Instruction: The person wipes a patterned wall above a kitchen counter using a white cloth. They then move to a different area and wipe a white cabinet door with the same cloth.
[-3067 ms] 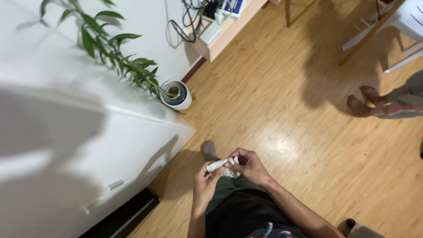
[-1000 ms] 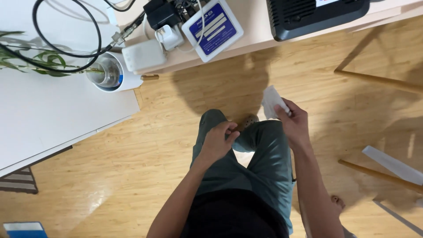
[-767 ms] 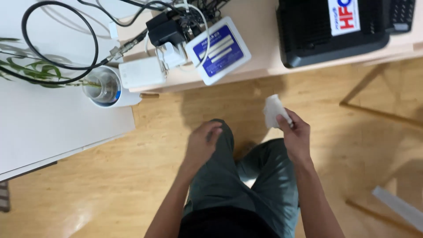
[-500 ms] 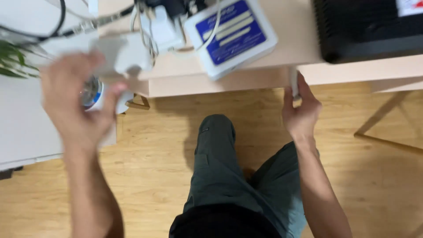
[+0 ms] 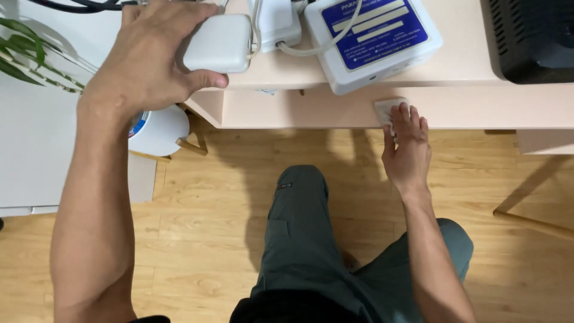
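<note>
My left hand (image 5: 149,60) grips a white rectangular power adapter (image 5: 218,43) that lies at the left end of a pale wooden desk (image 5: 311,107). My right hand (image 5: 406,149) presses a small white folded cloth or wipe (image 5: 387,109) flat against the desk's front edge, fingers stretched over it. A white box with a blue label (image 5: 373,39) sits on the desk between the two hands, with a white cable running into it. My legs in green trousers (image 5: 311,239) are below.
A black device (image 5: 532,36) stands at the desk's right end. A white pot (image 5: 158,128) with a green plant (image 5: 27,51) sits on the wooden floor beside a white cabinet (image 5: 36,149). A second white adapter (image 5: 276,21) lies on the desk.
I have leaned toward the desk. My left hand rose from my knee to the white adapter. My right hand carried the white wipe up to the desk's front edge.
</note>
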